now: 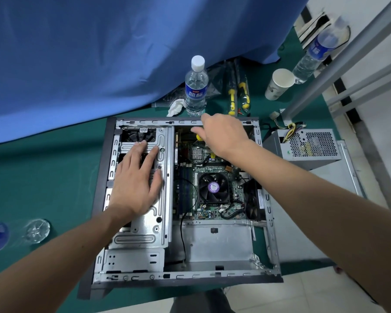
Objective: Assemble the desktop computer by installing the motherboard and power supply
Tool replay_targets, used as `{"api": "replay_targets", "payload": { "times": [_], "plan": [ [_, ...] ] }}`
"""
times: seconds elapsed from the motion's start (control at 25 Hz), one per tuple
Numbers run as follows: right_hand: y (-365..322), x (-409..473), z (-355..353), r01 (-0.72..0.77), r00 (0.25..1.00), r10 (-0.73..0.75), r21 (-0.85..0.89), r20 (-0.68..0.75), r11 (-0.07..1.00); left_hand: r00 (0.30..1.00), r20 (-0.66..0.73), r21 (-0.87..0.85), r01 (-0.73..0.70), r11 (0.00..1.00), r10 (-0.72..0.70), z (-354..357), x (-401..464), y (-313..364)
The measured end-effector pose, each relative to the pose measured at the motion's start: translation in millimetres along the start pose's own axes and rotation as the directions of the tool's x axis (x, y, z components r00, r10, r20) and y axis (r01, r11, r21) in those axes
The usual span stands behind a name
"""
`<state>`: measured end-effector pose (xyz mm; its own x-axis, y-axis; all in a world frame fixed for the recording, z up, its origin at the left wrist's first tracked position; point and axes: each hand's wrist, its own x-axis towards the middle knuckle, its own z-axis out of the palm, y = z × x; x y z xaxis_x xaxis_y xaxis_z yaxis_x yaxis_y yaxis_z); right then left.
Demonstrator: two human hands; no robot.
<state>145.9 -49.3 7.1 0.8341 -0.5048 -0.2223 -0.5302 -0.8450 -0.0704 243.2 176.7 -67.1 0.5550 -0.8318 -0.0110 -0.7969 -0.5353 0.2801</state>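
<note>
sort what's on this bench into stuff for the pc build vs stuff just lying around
For the build: computer case, motherboard, power supply outside the case, yellow-handled tool under the right hand, left hand flat on the drive cage.

Lying about: water bottle, paper cup, crumpled tissue.

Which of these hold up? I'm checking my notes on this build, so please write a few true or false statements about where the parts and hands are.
1. The motherboard already lies inside the case. True.
2. The power supply sits mounted in the case. False: it stands outside the case, on the table to its right.
3. The left hand rests flat on the metal drive cage. True.
4. The right hand is empty. False: its grip is on a yellow-handled tool over the board.
5. The paper cup lies tipped over. False: it stands upright beyond the case.
</note>
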Motion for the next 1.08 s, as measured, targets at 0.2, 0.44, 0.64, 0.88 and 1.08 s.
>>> {"api": "replay_targets", "payload": {
  "times": [0.2,0.44,0.64,0.88,1.08],
  "plan": [
    [-1,0,-4,0.063,0.984,-0.099,0.227,0.15,0.972,1.0,0.009,0.0,0.005,1.0,-0.005,-1,-2,1],
    [1,0,-2,-0.049,0.992,0.032,0.138,0.123,0.989,1.0,0.007,-0.003,0.007,1.0,-0.007,-3,0,1],
    [-1,-5,-2,0.064,0.993,-0.089,0.281,0.079,0.957,1.0,-0.002,-0.018,0.001,1.0,-0.001,-4,-1,2],
    [-9,-2,2,0.049,0.999,-0.05,0.12,0.003,0.992,1.0,-0.006,-0.015,0.004,1.0,-0.004,-4,-1,3],
    [-11,-3,3,0.17,0.985,-0.173,0.185,0.0,0.968,1.0,-0.003,-0.021,0.008,1.0,-0.008,-2,-2,2]
  ]
}}
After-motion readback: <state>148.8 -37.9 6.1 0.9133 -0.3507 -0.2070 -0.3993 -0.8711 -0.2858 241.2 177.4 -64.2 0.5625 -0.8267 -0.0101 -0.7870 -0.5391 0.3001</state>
